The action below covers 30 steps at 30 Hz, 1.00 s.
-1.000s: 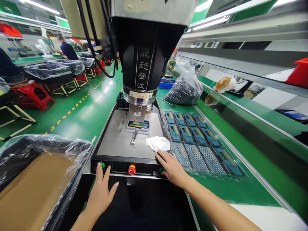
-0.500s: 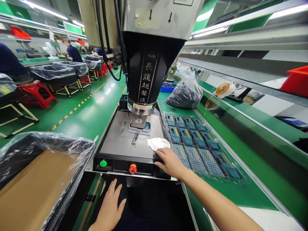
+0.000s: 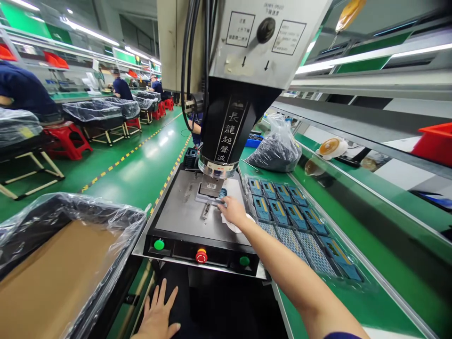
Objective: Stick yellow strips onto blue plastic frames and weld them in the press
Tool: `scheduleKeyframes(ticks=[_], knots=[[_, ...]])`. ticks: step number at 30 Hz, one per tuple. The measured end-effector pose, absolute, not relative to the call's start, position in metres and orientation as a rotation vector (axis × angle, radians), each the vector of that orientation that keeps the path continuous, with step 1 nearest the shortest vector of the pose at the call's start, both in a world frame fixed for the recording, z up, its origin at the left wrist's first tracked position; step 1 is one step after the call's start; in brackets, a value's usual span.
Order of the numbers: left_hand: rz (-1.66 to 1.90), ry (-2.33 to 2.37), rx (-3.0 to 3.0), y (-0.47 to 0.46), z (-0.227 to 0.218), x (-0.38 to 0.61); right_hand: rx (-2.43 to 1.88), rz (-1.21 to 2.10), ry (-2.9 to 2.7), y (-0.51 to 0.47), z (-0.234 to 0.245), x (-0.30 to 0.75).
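My right hand (image 3: 231,212) reaches over the grey metal plate (image 3: 180,212) of the welding press (image 3: 229,127). Its fingers pinch the edge of a small blue part (image 3: 221,194) that sits in the fixture under the black horn. A white cloth (image 3: 235,227) lies under my wrist. My left hand (image 3: 158,316) lies flat with fingers spread on the dark surface below the machine's front panel, holding nothing. The panel carries a green button (image 3: 159,245) at the left, a red button (image 3: 201,256) in the middle and a second green button (image 3: 244,261) at the right.
A clear tray (image 3: 300,221) of several blue parts lies right of the press on the green bench. A plastic bag of dark parts (image 3: 277,148) stands behind it. A plastic-lined crate with cardboard (image 3: 52,263) sits at my left. Other workers sit at far benches (image 3: 122,87).
My right hand left the right green button and moved forward to the part under the horn. My left hand dropped from the left green button to the dark surface below. The view tilted up.
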State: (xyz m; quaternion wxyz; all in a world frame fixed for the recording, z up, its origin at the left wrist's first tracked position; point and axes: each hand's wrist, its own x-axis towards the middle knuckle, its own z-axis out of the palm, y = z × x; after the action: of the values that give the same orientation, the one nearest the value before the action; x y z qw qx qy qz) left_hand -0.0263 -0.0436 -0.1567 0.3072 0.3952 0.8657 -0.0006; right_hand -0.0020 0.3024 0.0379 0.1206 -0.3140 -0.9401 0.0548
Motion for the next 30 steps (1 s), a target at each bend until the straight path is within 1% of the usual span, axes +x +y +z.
scheduleKeyframes(ticks=[6, 13, 23, 30], knots=[[0.02, 2.281, 1.043, -0.045, -0.169, -0.031, -1.074, 0.077, -2.674, 0.309, 0.029, -0.033], [0.035, 2.287, 1.069, -0.043, -0.187, -0.034, -1.172, 0.003, -2.637, 0.309, 0.027, -0.043], [0.003, 2.261, 1.066, -0.041, -0.167, -0.033, -1.157, -0.039, -2.652, 0.313, 0.025, -0.047], [0.01, 2.246, 1.062, -0.04, -0.166, -0.034, -1.079, -0.09, -2.668, 0.313, 0.024, -0.05]])
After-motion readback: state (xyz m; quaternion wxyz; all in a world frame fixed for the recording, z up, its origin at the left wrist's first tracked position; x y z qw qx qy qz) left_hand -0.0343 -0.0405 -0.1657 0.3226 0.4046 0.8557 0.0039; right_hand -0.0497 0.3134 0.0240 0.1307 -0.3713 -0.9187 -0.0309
